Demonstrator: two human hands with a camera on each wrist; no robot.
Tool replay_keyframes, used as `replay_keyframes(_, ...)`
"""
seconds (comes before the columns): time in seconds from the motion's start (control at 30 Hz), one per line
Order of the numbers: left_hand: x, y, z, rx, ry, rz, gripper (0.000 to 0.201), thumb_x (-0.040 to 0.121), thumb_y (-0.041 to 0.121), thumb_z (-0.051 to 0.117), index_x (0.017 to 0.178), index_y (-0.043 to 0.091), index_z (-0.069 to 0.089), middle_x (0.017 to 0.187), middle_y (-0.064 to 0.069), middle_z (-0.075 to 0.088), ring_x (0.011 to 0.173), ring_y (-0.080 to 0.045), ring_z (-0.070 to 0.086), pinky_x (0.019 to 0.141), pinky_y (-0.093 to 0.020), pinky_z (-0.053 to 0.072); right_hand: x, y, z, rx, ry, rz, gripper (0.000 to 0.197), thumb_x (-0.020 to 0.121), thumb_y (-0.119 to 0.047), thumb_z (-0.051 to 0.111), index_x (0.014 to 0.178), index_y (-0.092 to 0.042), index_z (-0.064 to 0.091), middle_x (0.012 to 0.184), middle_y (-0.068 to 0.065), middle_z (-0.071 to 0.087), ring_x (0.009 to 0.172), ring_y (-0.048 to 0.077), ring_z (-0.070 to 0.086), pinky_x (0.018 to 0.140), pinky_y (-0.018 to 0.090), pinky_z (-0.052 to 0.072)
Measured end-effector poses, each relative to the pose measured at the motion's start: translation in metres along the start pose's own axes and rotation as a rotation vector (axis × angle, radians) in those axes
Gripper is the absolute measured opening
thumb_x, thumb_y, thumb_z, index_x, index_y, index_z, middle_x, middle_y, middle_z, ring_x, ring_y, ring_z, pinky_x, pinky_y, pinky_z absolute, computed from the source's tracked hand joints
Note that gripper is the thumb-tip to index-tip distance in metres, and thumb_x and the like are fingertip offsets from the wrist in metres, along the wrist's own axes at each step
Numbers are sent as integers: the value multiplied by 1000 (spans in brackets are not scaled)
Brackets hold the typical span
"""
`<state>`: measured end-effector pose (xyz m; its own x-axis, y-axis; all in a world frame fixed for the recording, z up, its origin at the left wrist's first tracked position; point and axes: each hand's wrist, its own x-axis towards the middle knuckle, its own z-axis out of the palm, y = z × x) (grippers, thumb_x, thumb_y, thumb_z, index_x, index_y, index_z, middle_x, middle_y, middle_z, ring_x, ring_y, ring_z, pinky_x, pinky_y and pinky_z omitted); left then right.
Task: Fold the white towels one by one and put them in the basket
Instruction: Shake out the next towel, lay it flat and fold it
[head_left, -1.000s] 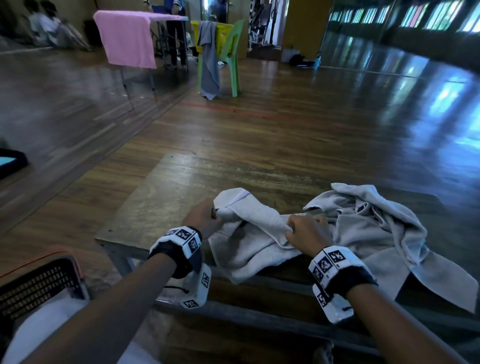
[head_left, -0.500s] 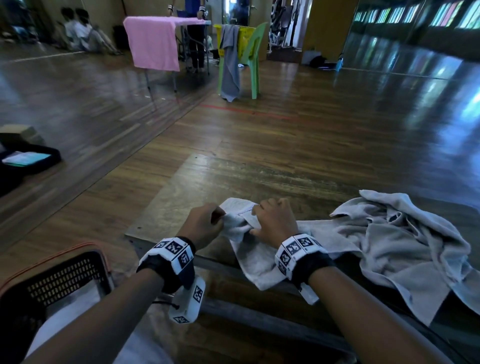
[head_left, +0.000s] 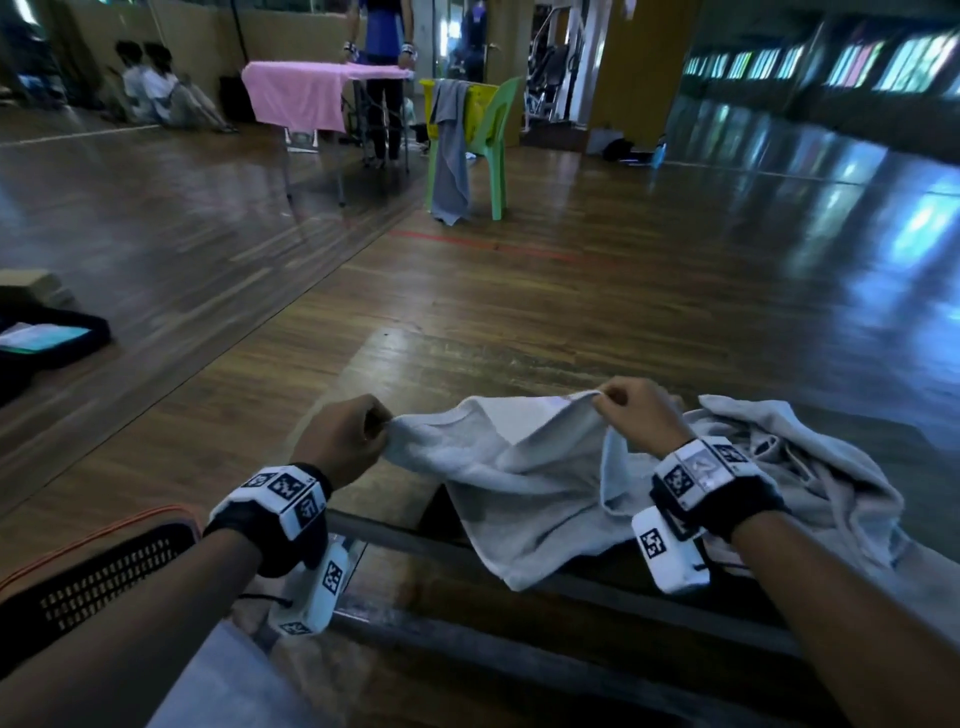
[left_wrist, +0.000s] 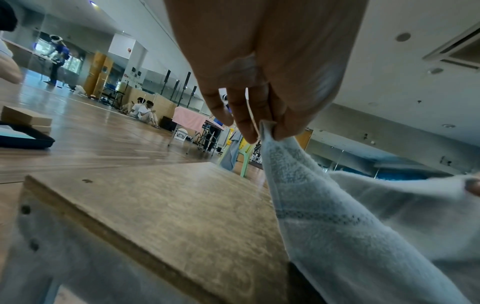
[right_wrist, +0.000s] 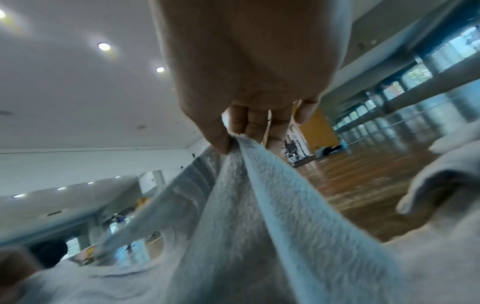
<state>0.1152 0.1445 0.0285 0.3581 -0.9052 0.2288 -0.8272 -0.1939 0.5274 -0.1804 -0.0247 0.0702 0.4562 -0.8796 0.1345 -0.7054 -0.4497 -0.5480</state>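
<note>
Half a second ago both hands sat close together on a bunched corner of the white towel (head_left: 524, 483) at the table's near edge; now they are spread apart and raised, and the towel hangs stretched between them at lower centre of the head view. The left hand (head_left: 345, 439) pinches one corner between thumb and fingers (left_wrist: 242, 123); the right hand (head_left: 641, 415) pinches the other corner the same way. The towel is soft terry with a woven band near its hem, and its lower edge droops over the worn wooden table (head_left: 395, 364). A rumpled pile of towels (head_left: 810, 467) lies at right. At lower left, the black perforated basket (head_left: 109, 577) with an orange rim holds something white
</note>
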Motion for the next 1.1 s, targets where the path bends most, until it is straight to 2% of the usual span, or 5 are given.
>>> replay_keyframes(0.3,-22,-2,19,61,-91,-28,8,77,10,64,80,16,60,78,-4,66,76,-27,61,67,-35,51,-17,85,-21,-122,-301,181,17,86,-9,54,97,-14,66,99,7,69,92,23,65,83,39,52)
replay_keyframes(0.43,-22,2,29,83,-109,-33,10,77,10,61,85,16,64,83,-5,68,79,-26,62,71,-35,51,-29,51,11,-265,-19,-136,5,83,-33,55,82,-28,58,86,-7,62,87,18,58,86,49,42)
replay_keyframes(0.6,-22,2,31,65,-101,-44,10,78,13,60,86,16,65,80,-5,68,78,-25,61,68,-33,49,-43,-2,55,-683,-168,-458,40,79,-60,53,94,-25,63,94,-4,61,94,19,55,84,40,28)
replay_keyframes(0.9,-30,-12,14,113,-116,-108,14,84,14,58,96,18,66,91,-4,69,85,-24,62,71,-30,49,-40,-15,48,-934,-395,-327,32,85,-23,45,55,-23,35,59,-5,38,69,23,45,84,36,31)
replay_keyframes(1.1,-10,8,-23,170,-86,19,14,90,16,52,85,29,55,89,2,62,85,-22,59,79,-38,49,-29,-4,-31,-722,-157,-214,18,87,-28,50,89,-18,65,95,2,67,92,25,60,84,38,35)
